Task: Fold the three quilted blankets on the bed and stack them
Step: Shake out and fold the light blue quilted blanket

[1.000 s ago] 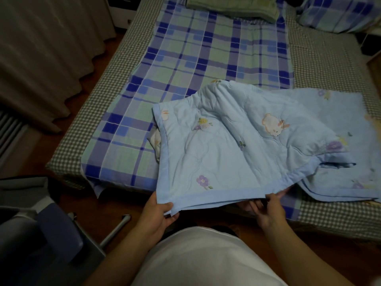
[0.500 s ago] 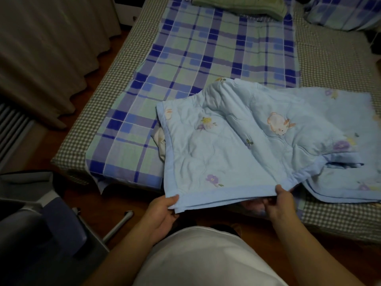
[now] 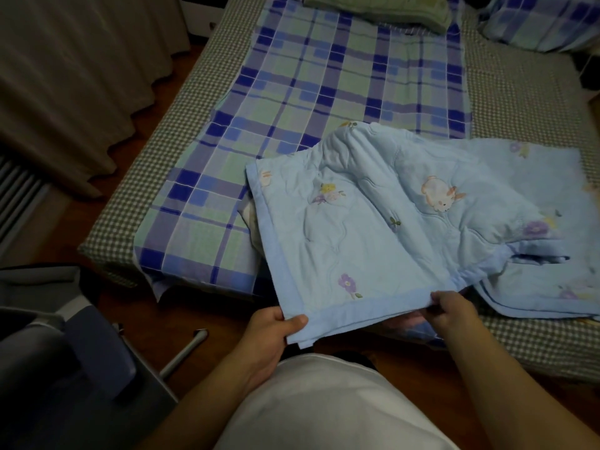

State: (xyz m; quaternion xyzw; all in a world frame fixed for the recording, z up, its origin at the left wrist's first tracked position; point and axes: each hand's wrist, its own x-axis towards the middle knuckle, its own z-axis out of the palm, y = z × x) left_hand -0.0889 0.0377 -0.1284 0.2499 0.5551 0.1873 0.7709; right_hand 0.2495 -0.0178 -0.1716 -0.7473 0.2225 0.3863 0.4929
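A home bedroom: bed (image 3: 519,102) with checked sheet, curtains (image 3: 81,76), wooden floor (image 3: 136,306).

Both forearms reach forward from white-shirted torso. Left hand (image 3: 271,332) pinches blue quilted blanket (image 3: 373,228) corner, thumb on top. Right hand (image 3: 453,311) grips same hem, fingers curled underneath.

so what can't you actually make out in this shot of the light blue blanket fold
- Head view: the right side of the light blue quilted blanket with rabbit and flower prints is cut off by the frame edge.
- The fingers of the left hand and right hand are hidden under the blanket's hem.
- The cream patterned cloth beneath is mostly covered by the blue blanket.
- The folded green blanket is cropped by the top edge.
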